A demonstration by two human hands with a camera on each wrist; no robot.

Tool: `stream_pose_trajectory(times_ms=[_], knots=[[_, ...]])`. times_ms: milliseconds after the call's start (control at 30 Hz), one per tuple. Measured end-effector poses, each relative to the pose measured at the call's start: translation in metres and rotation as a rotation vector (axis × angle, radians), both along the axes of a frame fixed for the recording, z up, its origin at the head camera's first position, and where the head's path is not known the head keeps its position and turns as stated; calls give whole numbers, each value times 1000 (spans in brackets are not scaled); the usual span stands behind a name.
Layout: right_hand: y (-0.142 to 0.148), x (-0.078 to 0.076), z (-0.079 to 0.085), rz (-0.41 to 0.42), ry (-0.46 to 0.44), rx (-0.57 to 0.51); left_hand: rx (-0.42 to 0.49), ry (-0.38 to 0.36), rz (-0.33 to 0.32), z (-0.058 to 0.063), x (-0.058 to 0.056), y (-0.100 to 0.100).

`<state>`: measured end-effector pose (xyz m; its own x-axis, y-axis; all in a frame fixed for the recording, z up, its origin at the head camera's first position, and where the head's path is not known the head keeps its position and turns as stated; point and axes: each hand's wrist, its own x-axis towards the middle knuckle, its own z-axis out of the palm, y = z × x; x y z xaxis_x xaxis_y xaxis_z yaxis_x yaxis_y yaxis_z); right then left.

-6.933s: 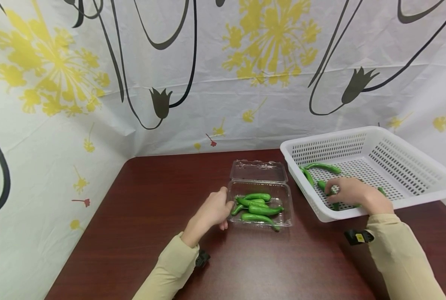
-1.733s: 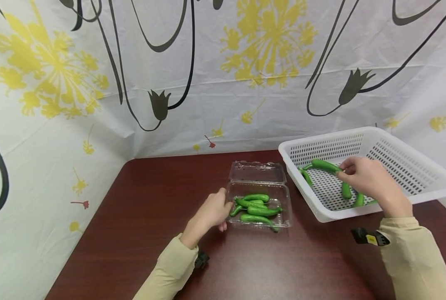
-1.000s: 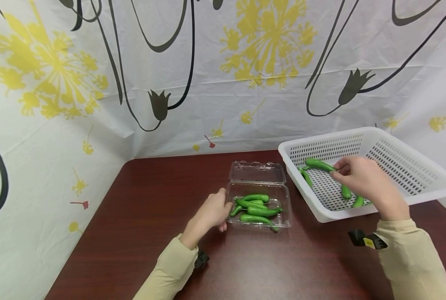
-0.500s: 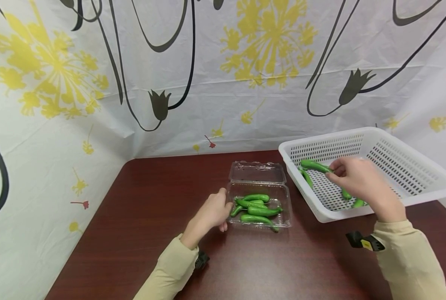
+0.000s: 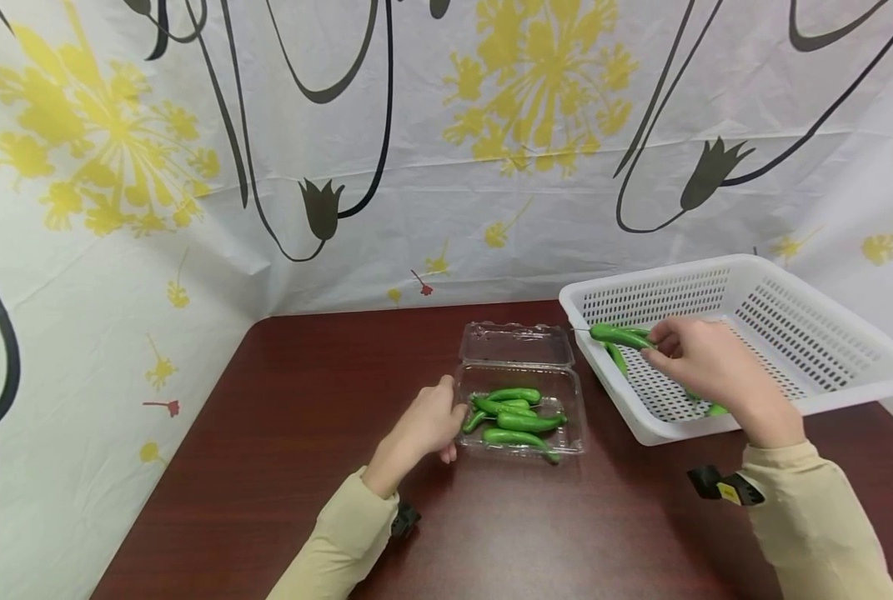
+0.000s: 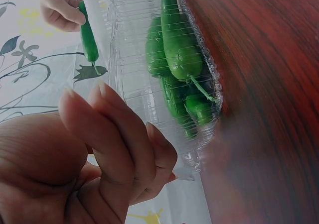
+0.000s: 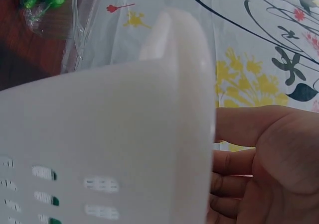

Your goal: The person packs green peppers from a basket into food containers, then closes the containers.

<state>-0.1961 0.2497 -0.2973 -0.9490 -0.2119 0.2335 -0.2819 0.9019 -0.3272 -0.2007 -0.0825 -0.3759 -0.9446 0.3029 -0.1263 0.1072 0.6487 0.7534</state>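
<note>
My right hand [image 5: 704, 358] pinches a green chili pepper [image 5: 617, 335] by one end, over the left side of a white slotted basket [image 5: 644, 279]. In the left wrist view the held pepper [image 6: 88, 37] points stem-down. The right wrist view has the basket wall [image 7: 139, 119] hiding the fingertips. My left hand [image 5: 427, 417] holds the left side of a clear plastic clamshell container [image 5: 559, 385], its fingers curled at the wall. Several green peppers [image 5: 530, 422] lie inside the container; one sticks out over its front edge.
The container's clear lid [image 5: 517, 343] lies folded back behind it. More green peppers, such as one pepper [image 5: 616, 358] by the left wall, lie in the basket. Both stand on a dark red-brown table [image 5: 326, 400], with a flower-printed white sheet [image 5: 431, 167] behind.
My right hand reached among the basket's peppers, lifted one, and has moved it left toward the basket's left rim. The left hand and the container have stayed in place.
</note>
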Motion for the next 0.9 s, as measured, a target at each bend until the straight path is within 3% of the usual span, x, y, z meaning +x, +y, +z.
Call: stream_pose_trajectory(times_ms=[267, 900], knots=[[-5, -1, -2, 41, -9, -5, -40, 13, -1, 1, 1, 1], [-16, -2, -5, 106, 39, -19, -31, 0, 5, 2, 1, 1]])
